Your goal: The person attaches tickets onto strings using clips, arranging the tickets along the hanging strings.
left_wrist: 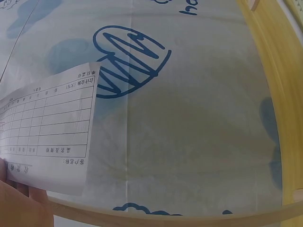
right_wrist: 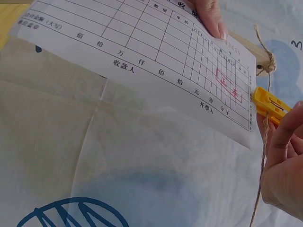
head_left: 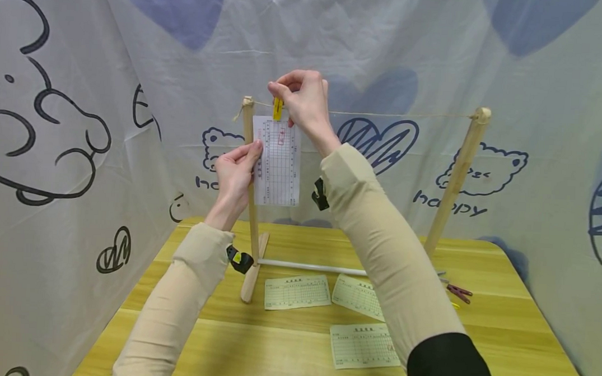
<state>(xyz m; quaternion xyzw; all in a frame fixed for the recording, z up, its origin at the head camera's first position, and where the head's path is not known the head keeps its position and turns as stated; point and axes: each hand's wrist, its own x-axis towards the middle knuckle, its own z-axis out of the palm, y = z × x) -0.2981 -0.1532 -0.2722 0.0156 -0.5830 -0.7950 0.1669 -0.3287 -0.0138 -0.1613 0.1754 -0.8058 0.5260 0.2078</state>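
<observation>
A printed receipt slip (head_left: 281,170) with a red stamp hangs lengthwise at the left end of the twine (head_left: 400,114). My left hand (head_left: 238,171) pinches the slip's left edge between thumb and fingers, near the left post. At the slip's top edge sits a yellow clothespin (head_left: 277,109), and my right hand (head_left: 305,101) pinches its upper end. The right wrist view shows the clothespin (right_wrist: 271,103) across the twine with its tip at the slip's end. Whether it bites the paper is hard to tell. In the left wrist view the slip (left_wrist: 47,127) curves away from my fingers.
A wooden frame with a left post (head_left: 253,219), a right post (head_left: 455,178) and a white bottom rod (head_left: 313,266) stands on the wooden table (head_left: 213,341). Several receipt slips (head_left: 297,293) lie in front. Dark red clothespins (head_left: 459,293) lie at right. A patterned cloth hangs behind.
</observation>
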